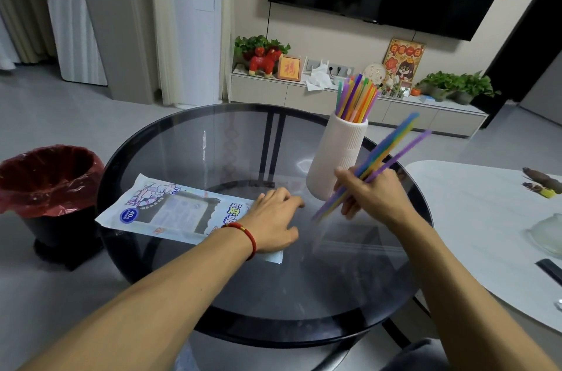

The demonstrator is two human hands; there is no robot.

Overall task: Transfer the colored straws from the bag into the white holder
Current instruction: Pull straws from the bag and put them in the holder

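A flat printed straw bag (170,212) lies on the round glass table (213,145), left of centre. My left hand (273,218) rests palm down on the bag's right end, fingers spread. The white ribbed holder (337,157) stands upright at the table's right side with several colored straws (357,98) sticking out of its top. In front of the holder and to its right, my right hand (369,191) grips a bundle of colored straws (392,148). The bundle is tilted, blurred, its upper ends pointing up and to the right.
A black bin with a red liner (45,182) stands on the floor to the left of the table. A white table (486,218) with small items adjoins on the right. A low TV cabinet (349,97) with plants and ornaments runs along the far wall.
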